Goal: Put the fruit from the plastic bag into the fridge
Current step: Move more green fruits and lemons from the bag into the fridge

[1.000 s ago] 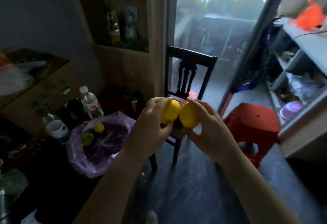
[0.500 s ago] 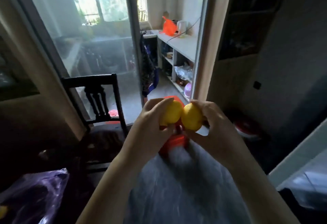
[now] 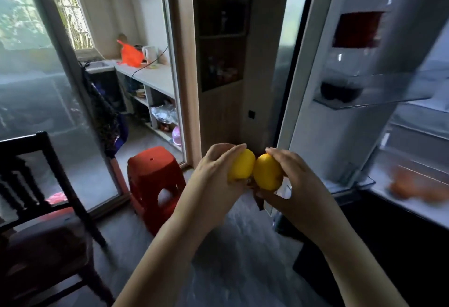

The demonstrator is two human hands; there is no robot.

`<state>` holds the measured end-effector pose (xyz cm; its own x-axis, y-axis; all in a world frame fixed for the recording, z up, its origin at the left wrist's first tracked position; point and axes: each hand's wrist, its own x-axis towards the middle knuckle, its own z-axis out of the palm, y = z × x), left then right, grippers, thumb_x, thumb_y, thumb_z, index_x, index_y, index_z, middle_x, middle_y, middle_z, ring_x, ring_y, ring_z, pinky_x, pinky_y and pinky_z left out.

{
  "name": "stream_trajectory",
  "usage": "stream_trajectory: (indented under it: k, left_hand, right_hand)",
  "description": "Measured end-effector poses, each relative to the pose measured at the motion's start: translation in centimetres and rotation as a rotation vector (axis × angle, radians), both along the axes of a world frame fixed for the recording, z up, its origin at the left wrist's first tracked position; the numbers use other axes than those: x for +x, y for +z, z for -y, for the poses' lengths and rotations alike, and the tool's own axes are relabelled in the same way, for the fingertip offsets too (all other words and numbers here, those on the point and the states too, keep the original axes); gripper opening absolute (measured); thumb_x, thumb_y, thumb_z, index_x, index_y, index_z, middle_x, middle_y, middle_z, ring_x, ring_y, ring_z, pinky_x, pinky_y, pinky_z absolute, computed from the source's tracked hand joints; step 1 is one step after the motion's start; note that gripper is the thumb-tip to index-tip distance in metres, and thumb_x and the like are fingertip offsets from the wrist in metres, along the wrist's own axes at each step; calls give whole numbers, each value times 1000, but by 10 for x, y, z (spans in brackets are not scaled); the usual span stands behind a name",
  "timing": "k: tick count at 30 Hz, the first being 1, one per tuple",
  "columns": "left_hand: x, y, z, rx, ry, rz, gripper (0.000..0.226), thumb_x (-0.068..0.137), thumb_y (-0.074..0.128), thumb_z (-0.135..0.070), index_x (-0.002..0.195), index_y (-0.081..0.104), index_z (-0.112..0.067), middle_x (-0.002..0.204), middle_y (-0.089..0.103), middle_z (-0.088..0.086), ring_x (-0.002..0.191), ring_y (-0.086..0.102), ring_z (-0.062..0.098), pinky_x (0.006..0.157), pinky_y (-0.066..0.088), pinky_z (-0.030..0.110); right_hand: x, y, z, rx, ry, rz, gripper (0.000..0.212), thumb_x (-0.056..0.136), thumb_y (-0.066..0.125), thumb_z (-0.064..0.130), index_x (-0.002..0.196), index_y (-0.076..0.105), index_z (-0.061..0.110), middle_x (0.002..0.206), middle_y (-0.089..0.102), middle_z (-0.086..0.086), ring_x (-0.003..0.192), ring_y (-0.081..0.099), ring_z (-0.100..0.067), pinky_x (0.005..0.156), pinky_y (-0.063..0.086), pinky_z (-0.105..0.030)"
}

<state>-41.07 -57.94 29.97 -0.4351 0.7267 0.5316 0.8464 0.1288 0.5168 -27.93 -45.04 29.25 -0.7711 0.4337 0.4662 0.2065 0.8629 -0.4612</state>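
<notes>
Head view: left hand (image 3: 213,173) clamped on one yellow fruit (image 3: 241,164), right hand (image 3: 295,183) on another (image 3: 267,172), touching; open fridge (image 3: 410,180) at 3 o'clock. Shelving pending; bag unseen.

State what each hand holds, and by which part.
Left hand grips one yellow fruit around its side; right hand grips the other yellow fruit likewise.

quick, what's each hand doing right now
Left hand: closed around a yellow fruit.
Right hand: closed around a second yellow fruit, which touches the first.
</notes>
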Motion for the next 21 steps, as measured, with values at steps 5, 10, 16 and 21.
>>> stream_trajectory:
  k: [5,10,16,21]
  left_hand:
    - [69,18,-52,10,-91,-69,62,81,71,-18,137,46,-25,136,45,-3,118,49,18,90,47,27]
    - [157,29,-120,32,-207,-117,62,80,72,-23,136,46,-27,134,45,-5,112,50,15,85,42,22]
    - [276,35,-210,70,-400,-90,59,79,69,-20,134,48,-28,129,46,-7,110,52,14,86,45,26]
    - [351,38,-265,50,-548,-106,60,82,68,-24,138,43,-27,135,44,-4,112,50,14,87,40,21]
  right_hand:
    - [80,13,-38,19,-97,-9,82,72,76,40,141,34,24,141,41,5,119,40,-7,96,35,-21]
    - [184,26,-88,22,-202,-58,78,68,81,27,136,43,18,133,50,-3,111,54,-20,89,49,-28]
    - [318,32,-147,128,-375,-70,74,65,83,27,130,48,18,121,44,14,103,50,-9,79,31,4]
    - [402,32,-181,113,-488,-107,75,65,84,26,131,48,20,124,47,12,105,51,-8,86,36,-4]
